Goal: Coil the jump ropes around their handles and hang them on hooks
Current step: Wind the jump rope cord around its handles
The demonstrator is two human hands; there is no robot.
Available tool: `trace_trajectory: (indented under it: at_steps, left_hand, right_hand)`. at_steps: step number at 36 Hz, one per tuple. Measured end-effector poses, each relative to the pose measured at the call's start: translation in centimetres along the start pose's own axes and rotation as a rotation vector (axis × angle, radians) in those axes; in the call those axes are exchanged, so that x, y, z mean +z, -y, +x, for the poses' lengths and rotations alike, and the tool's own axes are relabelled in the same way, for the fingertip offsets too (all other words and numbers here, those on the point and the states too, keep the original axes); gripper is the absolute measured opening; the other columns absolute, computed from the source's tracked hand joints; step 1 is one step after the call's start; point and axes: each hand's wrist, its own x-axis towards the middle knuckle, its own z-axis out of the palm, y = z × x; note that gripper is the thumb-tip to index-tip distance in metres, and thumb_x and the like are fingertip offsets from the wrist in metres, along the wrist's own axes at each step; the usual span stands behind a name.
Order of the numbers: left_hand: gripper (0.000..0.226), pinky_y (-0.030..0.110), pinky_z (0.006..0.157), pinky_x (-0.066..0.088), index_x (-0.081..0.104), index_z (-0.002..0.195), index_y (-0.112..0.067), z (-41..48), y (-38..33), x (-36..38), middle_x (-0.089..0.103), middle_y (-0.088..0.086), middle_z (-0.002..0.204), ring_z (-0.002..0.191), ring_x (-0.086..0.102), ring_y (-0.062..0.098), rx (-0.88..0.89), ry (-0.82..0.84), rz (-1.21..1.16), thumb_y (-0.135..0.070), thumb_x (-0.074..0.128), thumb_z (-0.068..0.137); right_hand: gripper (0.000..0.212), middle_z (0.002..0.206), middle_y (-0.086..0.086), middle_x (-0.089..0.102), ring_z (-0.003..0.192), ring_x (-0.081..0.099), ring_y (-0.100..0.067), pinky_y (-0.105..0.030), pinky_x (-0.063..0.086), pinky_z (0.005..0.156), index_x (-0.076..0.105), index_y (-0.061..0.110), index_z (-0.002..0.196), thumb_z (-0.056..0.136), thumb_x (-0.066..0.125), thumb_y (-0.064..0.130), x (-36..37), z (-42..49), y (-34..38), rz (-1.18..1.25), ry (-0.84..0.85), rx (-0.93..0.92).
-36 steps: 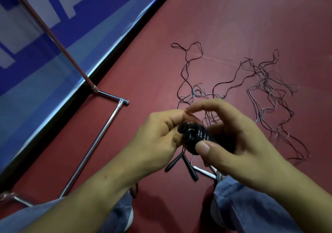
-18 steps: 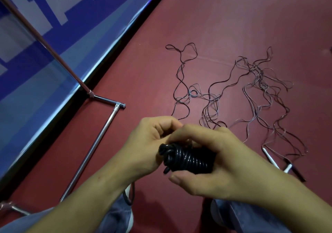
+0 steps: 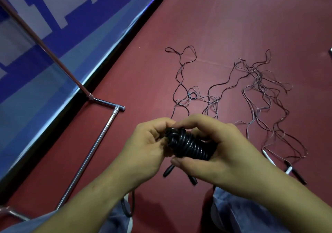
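A dark red floor [image 3: 233, 17] is filling most of the view, smooth and faintly glossy, with a thin seam line running across it at the far side. Along the left, a blue wall panel [image 3: 45, 44] with large white blocks is meeting the floor at a dark edge and reflecting light on its lower part. A chrome rack is standing beside it: its upright pole [image 3: 45, 48] is slanting down to a joint, and its base bar [image 3: 93, 148] is running along the floor toward the near left.

The person is holding the coiled jump rope [image 3: 190, 144], a tight black bundle, in the air above the floor at the near middle. The left hand [image 3: 143, 146] is gripping the left end of the bundle with its fingers curled in. The right hand [image 3: 228, 152] is clasping the coils, with its fingers [image 3: 194, 123] arching over the far side and its thumb pressing the near side. Two black handle ends [image 3: 168, 171] are showing just below the hands; whether they are hanging or lying down cannot be told.

Thin loose ropes [image 3: 260, 89] are lying tangled on the floor beyond the hands and to the right, with white and black handles [image 3: 289, 170] lying at the near right. Blue jeans [image 3: 242, 214] are showing at the near edge.
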Motion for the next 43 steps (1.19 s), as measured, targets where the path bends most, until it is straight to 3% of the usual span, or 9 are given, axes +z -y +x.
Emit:
trace_trajectory:
  at_steps: [9, 14, 18, 22, 27, 33, 37, 41, 43]
  left_hand:
    - [0.05, 0.018, 0.062, 0.048, 0.072, 0.077, -0.026, 0.1, -0.3, 0.1, 0.07, 0.002, 0.075, 0.07, 0.062, 0.01, 0.005, -0.033, 0.034, 0.02, 0.056, 0.085]
    - [0.039, 0.037, 0.068, 0.052, 0.072, 0.086, -0.029, 0.1, 0.3, -0.2, 0.071, 0.004, 0.079, 0.075, 0.065, 0.018, 0.063, -0.053, 0.21, 0.007, 0.058, 0.09]
    - [0.025, 0.026, 0.066, 0.051, 0.07, 0.085, -0.03, 0.1, 0.1, -0.2, 0.068, -0.006, 0.078, 0.073, 0.064, 0.009, 0.171, -0.081, 0.349, -0.011, 0.055, 0.092]
    - [0.021, 0.043, 0.073, 0.054, 0.071, 0.094, -0.008, 0.3, 0.2, -0.4, 0.069, 0.004, 0.086, 0.082, 0.066, 0.023, 0.234, -0.044, 0.449, -0.012, 0.051, 0.096]
    - [0.022, 0.035, 0.074, 0.054, 0.075, 0.101, -0.021, -0.1, -0.2, -0.7, 0.073, -0.004, 0.088, 0.084, 0.068, 0.017, 0.224, -0.035, 0.412, -0.018, 0.054, 0.097]
    - [0.014, 0.032, 0.062, 0.045, 0.069, 0.079, -0.026, 0.3, -0.3, -1.1, 0.062, -0.001, 0.068, 0.067, 0.056, 0.014, 0.142, -0.115, 0.34, -0.021, 0.06, 0.089]
    - [0.017, 0.029, 0.062, 0.042, 0.068, 0.073, -0.03, 0.2, -0.3, -0.9, 0.061, -0.009, 0.063, 0.064, 0.055, 0.006, 0.042, -0.083, 0.271, -0.017, 0.062, 0.081]
    - [0.024, 0.035, 0.061, 0.047, 0.071, 0.083, -0.034, -0.4, -0.4, -0.4, 0.063, 0.005, 0.071, 0.065, 0.055, 0.018, 0.106, -0.045, 0.356, -0.016, 0.06, 0.095]
    - [0.029, 0.03, 0.054, 0.043, 0.067, 0.08, -0.038, -0.8, -0.6, 0.0, 0.059, 0.007, 0.066, 0.058, 0.051, 0.023, 0.132, -0.051, 0.423, -0.018, 0.055, 0.097]
  right_hand:
    - [0.039, 0.084, 0.004, 0.067, 0.064, 0.063, -0.018, -0.04, 0.054, 0.06, 0.059, 0.032, 0.108, 0.08, 0.086, 0.034, -0.2, 0.0, 0.2, -0.039, -0.012, -0.029]
    - [0.038, 0.081, 0.011, 0.065, 0.056, 0.057, -0.009, -0.025, 0.047, 0.053, 0.062, 0.03, 0.106, 0.078, 0.088, 0.032, -0.2, 0.0, 0.3, -0.017, -0.062, -0.031]
    - [0.041, 0.095, 0.003, 0.074, 0.08, 0.072, -0.021, -0.049, 0.06, 0.072, 0.066, 0.033, 0.108, 0.074, 0.086, 0.041, 0.0, 0.1, -0.2, 0.083, -0.131, 0.005]
    - [0.042, 0.094, -0.003, 0.075, 0.088, 0.072, -0.023, -0.054, 0.058, 0.079, 0.071, 0.033, 0.105, 0.068, 0.09, 0.031, -0.1, 0.5, -0.4, 0.18, -0.205, 0.045]
    - [0.045, 0.095, -0.001, 0.078, 0.093, 0.074, -0.02, -0.056, 0.055, 0.092, 0.071, 0.038, 0.106, 0.064, 0.086, 0.045, -0.4, 0.8, -0.3, 0.17, -0.198, 0.051]
    - [0.021, 0.088, -0.004, 0.074, 0.057, 0.062, -0.001, -0.009, 0.044, 0.055, 0.073, 0.024, 0.106, 0.085, 0.069, 0.023, 0.1, 0.3, 0.4, 0.31, -0.08, 0.017]
    - [0.018, 0.09, -0.004, 0.074, 0.062, 0.063, -0.002, -0.012, 0.046, 0.06, 0.072, 0.018, 0.107, 0.091, 0.063, 0.017, 0.2, 0.2, 0.4, 0.278, -0.061, -0.002]
    - [0.022, 0.086, -0.002, 0.075, 0.06, 0.064, -0.03, -0.041, 0.055, 0.053, 0.076, 0.027, 0.107, 0.087, 0.068, 0.031, -0.3, 0.4, 0.3, 0.316, -0.094, -0.007]
    - [0.019, 0.087, -0.006, 0.076, 0.067, 0.069, -0.017, -0.029, 0.056, 0.06, 0.078, 0.03, 0.103, 0.087, 0.068, 0.023, -0.6, 0.6, 0.1, 0.336, -0.156, -0.007]
